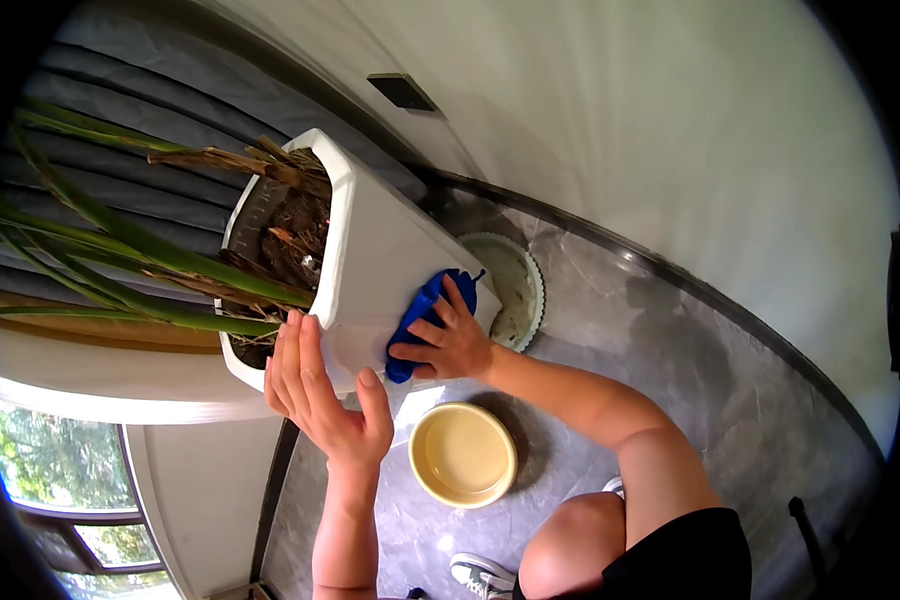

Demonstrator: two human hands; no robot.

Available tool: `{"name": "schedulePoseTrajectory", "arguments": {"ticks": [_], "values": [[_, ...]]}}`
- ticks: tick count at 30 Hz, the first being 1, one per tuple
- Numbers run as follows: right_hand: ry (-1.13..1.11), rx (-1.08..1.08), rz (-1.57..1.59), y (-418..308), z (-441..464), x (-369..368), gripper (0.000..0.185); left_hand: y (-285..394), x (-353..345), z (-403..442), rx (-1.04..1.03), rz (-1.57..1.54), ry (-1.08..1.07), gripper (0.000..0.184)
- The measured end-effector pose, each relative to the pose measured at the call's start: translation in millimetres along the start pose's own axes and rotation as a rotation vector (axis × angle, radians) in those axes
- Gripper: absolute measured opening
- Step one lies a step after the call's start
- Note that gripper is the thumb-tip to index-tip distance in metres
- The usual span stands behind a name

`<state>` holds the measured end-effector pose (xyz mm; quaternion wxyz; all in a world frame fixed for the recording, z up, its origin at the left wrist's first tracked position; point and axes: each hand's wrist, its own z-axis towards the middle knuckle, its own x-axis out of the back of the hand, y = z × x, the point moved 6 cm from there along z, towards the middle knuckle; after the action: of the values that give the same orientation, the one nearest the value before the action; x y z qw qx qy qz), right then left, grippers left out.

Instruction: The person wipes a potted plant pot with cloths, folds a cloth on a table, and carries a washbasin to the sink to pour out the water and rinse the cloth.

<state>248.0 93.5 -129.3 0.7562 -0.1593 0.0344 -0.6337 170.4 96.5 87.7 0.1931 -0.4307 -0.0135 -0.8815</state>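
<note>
A tall white planter (375, 240) holds brown soil (298, 225) and a plant with long green leaves (120, 240). My left hand (330, 395) rests at the planter's rim, its fingers stretched out and the thumb apart. Lower on the planter's side, my right hand (450, 340) presses a blue cloth (410, 335) against the white surface, fingers spread over it. Part of the cloth is hidden beneath that hand. Under the planter's base is a round pale saucer (518, 290) with a ridged edge.
A cream basin (421, 452) with what looks like water stands on the grey marbled floor (610, 300). Behind the planter hang grey curtains (90, 70). A pale wall (650, 120) carries a dark socket plate (401, 92). My knee (575, 545) and shoe (480, 575) are near the basin.
</note>
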Motion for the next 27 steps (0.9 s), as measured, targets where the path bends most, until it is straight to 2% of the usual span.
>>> {"name": "schedulePoseTrajectory", "arguments": {"ticks": [6,13,18,21,27], "values": [[-0.044,0.020,-0.088,2.1,-24.4,-4.8,0.054,-1.9,-0.8,-0.9,-0.009,0.015,0.009,0.056],[-0.006,0.071,0.024,-16.6,75.7,18.7,0.060,-4.7,5.2,-0.4,0.020,-0.108,-0.024,0.058],[0.011,0.091,0.070,-18.7,98.3,26.0,0.062,-5.1,4.6,-0.3,0.037,-0.124,-0.051,0.060],[0.055,0.071,0.068,-13.7,81.7,22.8,0.051,-3.9,2.8,-1.6,0.031,-0.059,-0.053,0.062],[-0.104,0.067,0.041,35.7,-60.4,-6.0,0.068,-1.7,3.1,0.2,0.007,-0.053,-0.024,0.060]]}}
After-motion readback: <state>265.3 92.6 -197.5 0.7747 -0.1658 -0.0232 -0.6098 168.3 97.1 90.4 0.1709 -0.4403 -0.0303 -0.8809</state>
